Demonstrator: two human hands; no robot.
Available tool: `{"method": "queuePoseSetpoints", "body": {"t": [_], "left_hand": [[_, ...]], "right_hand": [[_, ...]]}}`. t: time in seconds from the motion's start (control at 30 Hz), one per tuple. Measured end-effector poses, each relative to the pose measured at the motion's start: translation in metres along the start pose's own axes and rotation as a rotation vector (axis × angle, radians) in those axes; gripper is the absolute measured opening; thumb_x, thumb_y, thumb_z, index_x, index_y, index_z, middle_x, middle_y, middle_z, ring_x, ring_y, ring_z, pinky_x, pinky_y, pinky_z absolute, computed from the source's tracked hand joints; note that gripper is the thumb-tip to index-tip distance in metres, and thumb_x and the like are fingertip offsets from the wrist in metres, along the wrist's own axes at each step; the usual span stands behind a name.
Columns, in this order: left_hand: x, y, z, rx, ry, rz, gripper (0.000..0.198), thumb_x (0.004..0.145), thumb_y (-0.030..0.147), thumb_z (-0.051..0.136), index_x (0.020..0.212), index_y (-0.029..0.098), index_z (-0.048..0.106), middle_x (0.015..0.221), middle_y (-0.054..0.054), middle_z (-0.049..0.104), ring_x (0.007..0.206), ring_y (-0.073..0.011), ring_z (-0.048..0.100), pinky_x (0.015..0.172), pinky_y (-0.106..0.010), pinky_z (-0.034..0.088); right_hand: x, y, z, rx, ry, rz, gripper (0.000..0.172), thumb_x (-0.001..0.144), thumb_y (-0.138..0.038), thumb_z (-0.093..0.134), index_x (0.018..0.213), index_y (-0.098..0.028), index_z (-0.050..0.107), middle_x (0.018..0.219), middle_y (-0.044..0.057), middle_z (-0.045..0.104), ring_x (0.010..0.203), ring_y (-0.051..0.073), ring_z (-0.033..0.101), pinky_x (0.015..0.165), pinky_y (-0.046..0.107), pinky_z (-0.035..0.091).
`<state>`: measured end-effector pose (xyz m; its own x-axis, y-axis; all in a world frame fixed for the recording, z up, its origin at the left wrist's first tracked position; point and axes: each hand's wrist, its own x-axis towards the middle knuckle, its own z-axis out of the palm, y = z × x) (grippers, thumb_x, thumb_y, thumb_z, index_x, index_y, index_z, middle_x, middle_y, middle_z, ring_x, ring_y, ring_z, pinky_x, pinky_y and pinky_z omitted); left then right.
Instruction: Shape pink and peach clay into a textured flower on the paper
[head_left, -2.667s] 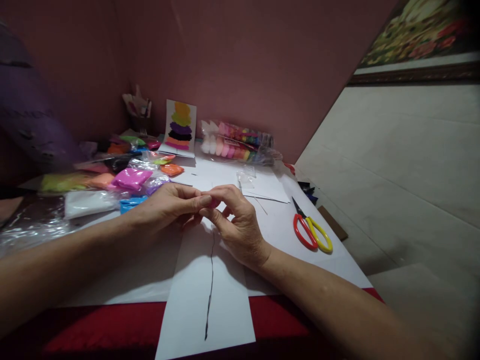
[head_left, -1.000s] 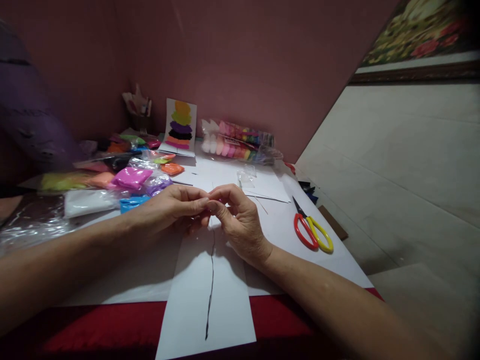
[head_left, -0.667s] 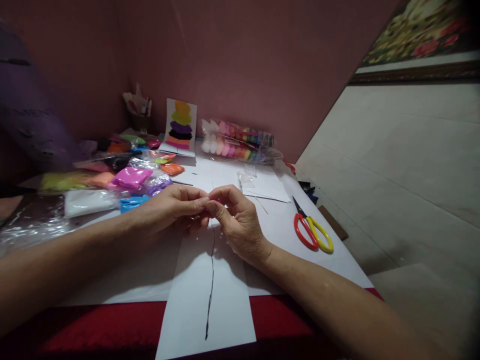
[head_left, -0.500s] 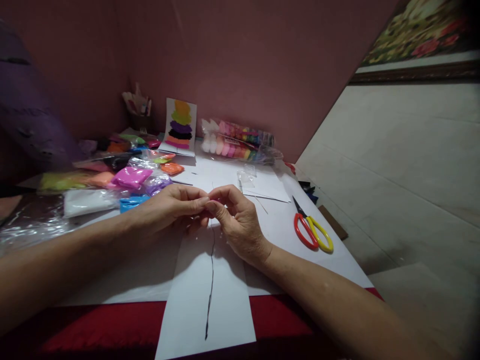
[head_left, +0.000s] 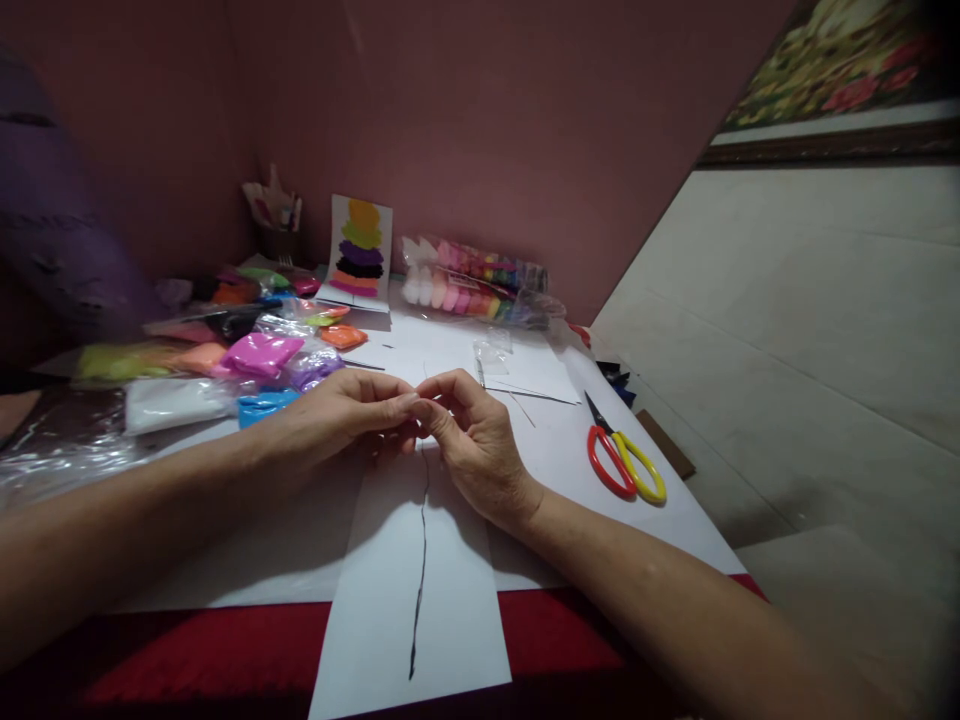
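My left hand (head_left: 341, 415) and my right hand (head_left: 472, 440) meet fingertip to fingertip above a white paper strip (head_left: 409, 590) that bears a thin black line (head_left: 421, 560). Both hands pinch a tiny piece between thumb and fingers; it is almost wholly hidden and I cannot make out what it is. The pinch sits just above the top end of the black line. Red and yellow scissors (head_left: 625, 465) lie shut on the white sheet to the right of my right hand.
Bags of coloured clay (head_left: 262, 355) crowd the left of the table. A card with stacked colour blobs (head_left: 361, 250) leans on the pink wall beside a clear pack of clay pieces (head_left: 472, 290). The red table edge (head_left: 225, 650) runs along the front; a drop lies right.
The pink bit seen between my fingertips 2.7 s ago is now hidden in the pinch. My right fingers have curled in slightly; both hands stay in the same place.
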<state>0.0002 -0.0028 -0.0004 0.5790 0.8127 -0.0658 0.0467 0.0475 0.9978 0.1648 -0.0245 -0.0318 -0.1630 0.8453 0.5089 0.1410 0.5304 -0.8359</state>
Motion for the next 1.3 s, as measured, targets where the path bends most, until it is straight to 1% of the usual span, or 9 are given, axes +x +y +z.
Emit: {"method": "queuePoseSetpoints", "body": {"t": [0.13,0.3,0.5,0.67,0.8,0.9,1.03,1.17,1.3], "left_hand": [[0.0006,-0.0019,0.0,-0.008,0.016,-0.017,0.028,0.081,0.04,0.067,0.068,0.016,0.064,0.059,0.001,0.059,0.048,-0.0062,0.046,0.045,-0.016,0.035],[-0.0005,-0.002,-0.0023,0.015,0.02,-0.019,0.029,0.081,0.041,0.067,0.068,0.016,0.064,0.058,0.001,0.059,0.048,-0.006,0.046,0.045,-0.016,0.035],[0.0006,-0.0012,-0.0013,0.017,0.01,0.011,0.03,0.083,0.04,0.065,0.065,0.016,0.063,0.056,0.002,0.058,0.046,-0.0055,0.047,0.044,-0.015,0.034],[0.0007,0.0013,0.0004,0.004,0.026,0.026,0.032,0.083,0.039,0.065,0.061,0.016,0.062,0.053,0.002,0.057,0.044,-0.0052,0.045,0.041,-0.015,0.033],[0.0001,0.0044,0.0005,-0.009,0.012,0.041,0.027,0.079,0.037,0.068,0.063,0.016,0.064,0.055,0.002,0.058,0.044,-0.0051,0.044,0.041,-0.015,0.033],[-0.0007,0.0067,0.0012,-0.024,0.03,0.047,0.023,0.076,0.036,0.07,0.064,0.016,0.065,0.055,0.001,0.059,0.045,-0.0057,0.045,0.041,-0.015,0.033],[-0.0009,0.0062,0.0002,-0.044,0.061,0.056,0.022,0.076,0.035,0.069,0.066,0.016,0.065,0.057,0.0,0.06,0.045,-0.0053,0.046,0.041,-0.014,0.032],[-0.0001,0.0036,-0.0028,-0.08,0.089,0.042,0.021,0.08,0.034,0.067,0.069,0.016,0.065,0.061,0.0,0.062,0.048,-0.0055,0.05,0.044,-0.014,0.035],[-0.0001,0.0027,-0.0024,-0.094,0.099,0.03,0.025,0.081,0.037,0.067,0.07,0.016,0.065,0.064,0.0,0.062,0.049,-0.0054,0.05,0.045,-0.015,0.037]], "right_hand": [[0.0005,-0.0002,0.0002,0.02,-0.028,0.013,0.019,0.09,-0.042,0.06,0.086,-0.023,0.058,0.082,0.0,0.06,0.07,0.013,0.057,0.066,0.029,0.051],[0.0007,-0.0008,-0.0003,0.015,-0.027,0.002,0.021,0.09,-0.043,0.059,0.087,-0.023,0.057,0.079,0.0,0.061,0.07,0.013,0.058,0.065,0.029,0.051],[0.0012,-0.0004,0.0001,-0.006,-0.014,-0.029,0.022,0.09,-0.044,0.058,0.087,-0.022,0.057,0.079,0.0,0.061,0.069,0.013,0.058,0.064,0.028,0.051],[0.0011,-0.0005,0.0001,0.007,-0.022,-0.046,0.021,0.09,-0.043,0.058,0.09,-0.022,0.057,0.083,0.0,0.062,0.07,0.013,0.059,0.065,0.028,0.051],[0.0007,-0.0011,0.0004,-0.003,-0.008,-0.043,0.021,0.089,-0.042,0.06,0.095,-0.023,0.058,0.088,0.001,0.063,0.071,0.013,0.059,0.063,0.028,0.051],[0.0005,-0.002,0.0009,-0.002,-0.005,-0.052,0.021,0.088,-0.041,0.062,0.097,-0.023,0.058,0.091,0.001,0.064,0.072,0.013,0.06,0.064,0.029,0.052],[-0.0002,-0.0031,0.0011,-0.035,0.024,-0.069,0.018,0.088,-0.037,0.063,0.098,-0.023,0.058,0.092,0.002,0.064,0.077,0.015,0.061,0.067,0.03,0.052],[-0.0008,-0.0041,-0.0003,-0.129,0.099,-0.064,0.013,0.088,-0.032,0.062,0.097,-0.023,0.059,0.092,0.003,0.064,0.078,0.015,0.06,0.065,0.029,0.05],[-0.0001,-0.0059,-0.0011,-0.189,0.134,-0.085,0.004,0.087,-0.023,0.062,0.09,-0.021,0.061,0.089,0.002,0.063,0.078,0.015,0.058,0.062,0.027,0.048]]}}
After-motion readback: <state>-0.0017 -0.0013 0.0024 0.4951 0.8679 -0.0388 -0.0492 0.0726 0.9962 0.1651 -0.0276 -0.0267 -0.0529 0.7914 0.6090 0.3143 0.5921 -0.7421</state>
